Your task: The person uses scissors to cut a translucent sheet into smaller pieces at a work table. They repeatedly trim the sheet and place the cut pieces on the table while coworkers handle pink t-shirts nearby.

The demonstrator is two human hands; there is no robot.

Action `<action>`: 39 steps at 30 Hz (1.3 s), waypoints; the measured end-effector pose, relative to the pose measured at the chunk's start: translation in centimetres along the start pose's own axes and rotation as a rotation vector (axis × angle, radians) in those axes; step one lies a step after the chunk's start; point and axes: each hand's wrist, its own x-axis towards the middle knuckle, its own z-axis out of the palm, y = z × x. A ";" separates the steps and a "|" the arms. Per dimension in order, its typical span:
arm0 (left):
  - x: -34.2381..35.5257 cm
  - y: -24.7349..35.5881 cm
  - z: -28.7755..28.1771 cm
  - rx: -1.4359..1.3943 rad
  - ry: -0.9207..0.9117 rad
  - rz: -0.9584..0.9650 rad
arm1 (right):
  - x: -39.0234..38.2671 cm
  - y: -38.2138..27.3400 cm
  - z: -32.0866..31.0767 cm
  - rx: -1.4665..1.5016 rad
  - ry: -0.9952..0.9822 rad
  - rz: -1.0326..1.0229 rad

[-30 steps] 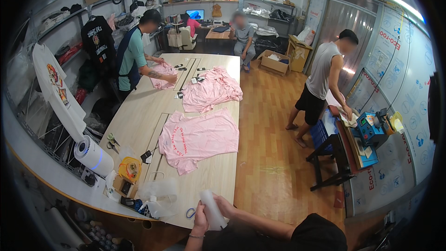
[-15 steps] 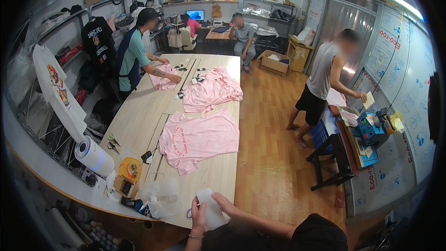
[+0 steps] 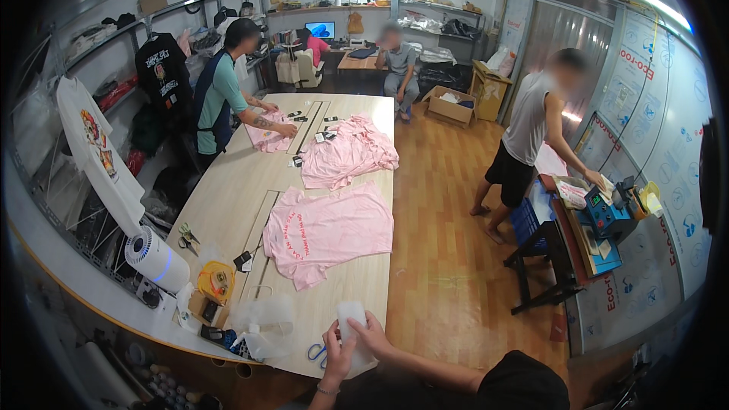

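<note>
My left hand (image 3: 338,351) and my right hand (image 3: 370,336) are close together at the table's near edge, both closed on a translucent white plastic piece (image 3: 350,312). It looks folded into a narrow upright strip; whether it is a bag or a sheet I cannot tell. Blue-handled scissors (image 3: 317,352) lie just left of my left hand. Beyond my hands a pink T-shirt (image 3: 334,231) with red print is spread flat on the pale wooden table (image 3: 220,201). A black tag (image 3: 244,260) rests by its left edge.
Clear plastic bags (image 3: 262,326), a yellow basket (image 3: 216,279) and green-handled scissors (image 3: 187,237) are on the table's left. Pink shirts (image 3: 349,152) are heaped farther back. One co-worker (image 3: 218,99) handles a pink garment; another (image 3: 531,125) stands at a heat press (image 3: 607,212).
The plastic piece has gone from a wider sheet to a narrow strip between my hands, which have moved slightly right. The right-hand co-worker's hand has lowered to the press.
</note>
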 end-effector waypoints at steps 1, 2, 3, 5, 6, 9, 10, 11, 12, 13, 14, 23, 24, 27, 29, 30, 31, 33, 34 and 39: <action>-0.1 0.2 0.0 0.059 -0.013 0.025 | 0.0 -0.1 -0.1 0.013 0.018 -0.009; -0.3 0.4 0.0 0.118 -0.023 0.049 | -0.1 -0.3 -0.1 0.027 0.034 -0.016; -0.4 0.5 0.1 0.177 -0.034 0.073 | -0.1 0.0 0.0 0.050 0.032 -0.016; -0.5 0.8 0.6 0.280 0.032 0.162 | -0.1 0.1 0.3 0.097 0.030 -0.018; -0.6 0.9 0.7 0.331 0.065 0.206 | -0.2 0.1 0.3 0.131 0.028 -0.001; -0.1 -0.3 0.5 0.006 0.094 0.077 | 0.1 0.9 -0.1 0.164 0.002 0.032; -0.2 -0.6 0.3 -0.001 0.119 0.047 | 0.5 1.4 -0.5 0.129 -0.021 0.032; -0.2 -0.2 0.1 -0.009 0.142 0.017 | 0.8 2.0 -0.8 0.093 -0.041 0.032; -0.3 1.1 0.0 -0.016 0.169 -0.014 | 0.4 1.2 -0.5 0.086 -0.023 0.019; -0.5 2.5 -0.1 0.113 0.187 0.000 | 0.0 0.5 -0.1 0.079 -0.005 0.006; -0.8 5.5 0.0 0.242 0.207 0.014 | -0.5 -0.5 0.3 0.071 0.011 -0.006; -1.1 6.5 0.8 0.614 0.239 0.383 | -0.1 -3.5 1.0 0.058 0.064 -0.210; -1.3 6.7 0.5 0.591 0.241 0.399 | 0.4 -3.1 0.7 0.108 0.100 -0.178; -1.9 6.6 0.4 0.509 0.281 0.458 | 1.4 -2.5 0.1 0.270 0.179 -0.076; -2.1 6.1 0.7 0.463 0.328 0.485 | 1.6 -2.5 -0.1 0.398 0.194 -0.007; -2.1 5.5 1.1 0.445 0.355 0.491 | 1.4 -2.6 0.0 0.414 0.191 0.022; -2.3 5.1 1.3 0.427 0.381 0.497 | 1.0 -2.6 0.2 0.430 0.187 0.050; -2.3 4.8 1.4 0.408 0.376 0.529 | 0.8 -3.2 0.6 0.457 0.188 0.060; -2.2 4.6 1.3 0.398 0.373 0.545 | 0.7 -3.6 0.7 0.464 0.193 0.049; -2.6 4.0 0.8 0.388 0.261 0.551 | 0.0 -4.7 0.4 0.541 0.208 0.014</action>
